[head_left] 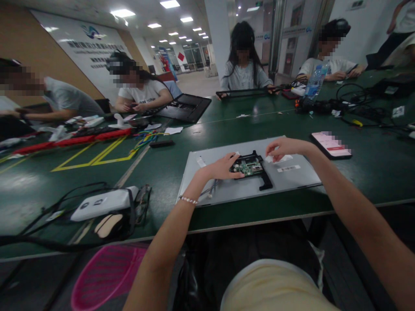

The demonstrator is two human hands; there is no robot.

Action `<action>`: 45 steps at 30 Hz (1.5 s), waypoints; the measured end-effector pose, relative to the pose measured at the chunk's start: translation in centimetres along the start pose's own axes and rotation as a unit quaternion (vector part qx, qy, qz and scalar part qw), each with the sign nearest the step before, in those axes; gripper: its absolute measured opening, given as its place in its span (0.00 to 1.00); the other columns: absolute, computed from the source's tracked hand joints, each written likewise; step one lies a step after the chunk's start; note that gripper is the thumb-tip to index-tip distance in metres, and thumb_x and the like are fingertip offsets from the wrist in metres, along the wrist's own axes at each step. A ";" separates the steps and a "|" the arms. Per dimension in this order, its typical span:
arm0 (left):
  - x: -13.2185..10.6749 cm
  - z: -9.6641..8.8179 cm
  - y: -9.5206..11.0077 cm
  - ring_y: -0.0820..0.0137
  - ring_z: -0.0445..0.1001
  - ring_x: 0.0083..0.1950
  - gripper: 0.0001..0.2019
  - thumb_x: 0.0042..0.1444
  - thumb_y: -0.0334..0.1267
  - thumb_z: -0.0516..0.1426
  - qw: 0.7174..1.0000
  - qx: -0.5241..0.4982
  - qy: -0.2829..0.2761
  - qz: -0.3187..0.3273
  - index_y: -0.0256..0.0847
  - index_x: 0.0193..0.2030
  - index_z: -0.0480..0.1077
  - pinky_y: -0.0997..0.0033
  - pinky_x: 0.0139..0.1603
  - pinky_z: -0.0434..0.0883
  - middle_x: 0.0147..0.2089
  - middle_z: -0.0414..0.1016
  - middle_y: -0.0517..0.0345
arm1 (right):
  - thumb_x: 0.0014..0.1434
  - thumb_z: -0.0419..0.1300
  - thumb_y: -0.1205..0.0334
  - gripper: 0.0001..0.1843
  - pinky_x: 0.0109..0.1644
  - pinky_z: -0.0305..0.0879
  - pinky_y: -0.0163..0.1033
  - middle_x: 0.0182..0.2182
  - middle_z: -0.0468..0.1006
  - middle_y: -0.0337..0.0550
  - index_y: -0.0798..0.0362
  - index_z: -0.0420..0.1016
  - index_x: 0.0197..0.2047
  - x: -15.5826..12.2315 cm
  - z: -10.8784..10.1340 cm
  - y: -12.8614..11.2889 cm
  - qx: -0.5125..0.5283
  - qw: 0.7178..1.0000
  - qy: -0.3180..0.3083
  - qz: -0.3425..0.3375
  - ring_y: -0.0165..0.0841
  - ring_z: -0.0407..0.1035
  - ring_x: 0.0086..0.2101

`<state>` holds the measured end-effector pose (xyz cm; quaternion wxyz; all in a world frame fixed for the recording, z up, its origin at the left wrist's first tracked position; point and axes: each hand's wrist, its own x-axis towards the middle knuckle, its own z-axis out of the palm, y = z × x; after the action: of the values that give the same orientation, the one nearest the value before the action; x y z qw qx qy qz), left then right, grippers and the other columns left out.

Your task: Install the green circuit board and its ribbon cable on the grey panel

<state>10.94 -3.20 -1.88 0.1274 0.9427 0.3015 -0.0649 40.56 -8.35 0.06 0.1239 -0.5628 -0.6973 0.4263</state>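
Green circuit board (249, 168) in black plastic frame (266, 180) lies on flat grey panel (288, 178); left hand (222, 167), fingers apart, spans its left end. Grip of right hand (282, 147) cannot be told. Pressing only the frame appears advisable.

Indoor light rather dim, ceiling lamps (123, 13) shining strongly, pale glare on the green table (227, 129), dark shadow under it, soft blur on small details, wide-lens stretching toward the edges

Green table (220, 127): lit phone (331, 147) at right, water bottle (313, 84) by tangled black cables (356, 108). Left: white case (105, 204), beige oval item (109, 226). Pink basket (106, 274) below edge.
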 end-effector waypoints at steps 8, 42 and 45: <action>0.0 0.0 0.0 0.54 0.43 0.72 0.50 0.51 0.70 0.47 1.000 -0.002 -0.003 -0.009 0.36 0.71 0.38 0.62 0.69 0.47 0.73 0.37 0.42 | 0.54 0.60 0.62 0.10 0.42 0.74 0.38 0.37 0.79 0.46 0.54 0.74 0.40 1.3 1.5 0.3 0.033 0.996 -0.077 0.004 0.35 0.76 0.37; -0.1 -0.1 0.2 0.53 0.44 0.71 0.49 0.52 0.68 0.47 1.000 0.005 -0.006 -0.004 0.35 0.71 0.38 0.63 0.68 0.47 0.73 0.37 0.42 | 0.48 0.63 0.59 0.12 0.35 0.69 0.36 0.30 0.80 0.44 0.54 0.75 0.36 1.7 2.0 0.1 0.011 0.999 -0.017 -0.027 0.35 0.74 0.34; 0.0 -0.2 0.2 0.54 0.45 0.71 0.49 0.52 0.68 0.47 1.000 0.004 -0.007 -0.006 0.34 0.71 0.39 0.62 0.68 0.48 0.73 0.37 0.41 | 0.48 0.63 0.59 0.12 0.35 0.69 0.36 0.31 0.80 0.44 0.54 0.75 0.36 1.8 2.2 0.2 0.012 0.999 -0.033 -0.028 0.36 0.75 0.34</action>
<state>11.06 -3.37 -1.68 0.1254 0.9410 0.3056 -0.0737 38.64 -7.71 -1.94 0.1195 -0.5272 -0.7111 0.4496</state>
